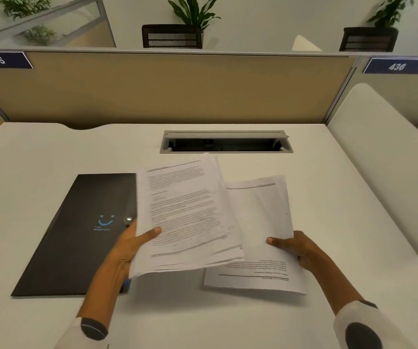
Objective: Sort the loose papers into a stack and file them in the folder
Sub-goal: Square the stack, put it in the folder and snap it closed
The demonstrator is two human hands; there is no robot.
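My left hand (130, 245) grips a stack of printed papers (185, 217) at its left edge, thumb on top, and holds it lifted above the desk. My right hand (296, 248) pinches a single sheet (260, 210) by its lower right corner, raised beside the stack. Another printed sheet (253, 275) lies flat on the desk under both, its text turned away from me. A black folder (77, 235) with a blue smile mark and a snap button lies closed to the left, partly under my left hand.
The white desk (52, 152) has a grey cable hatch (225, 142) standing open behind the papers. A tan partition (165, 89) closes off the back. A white divider (384, 159) rises along the right side.
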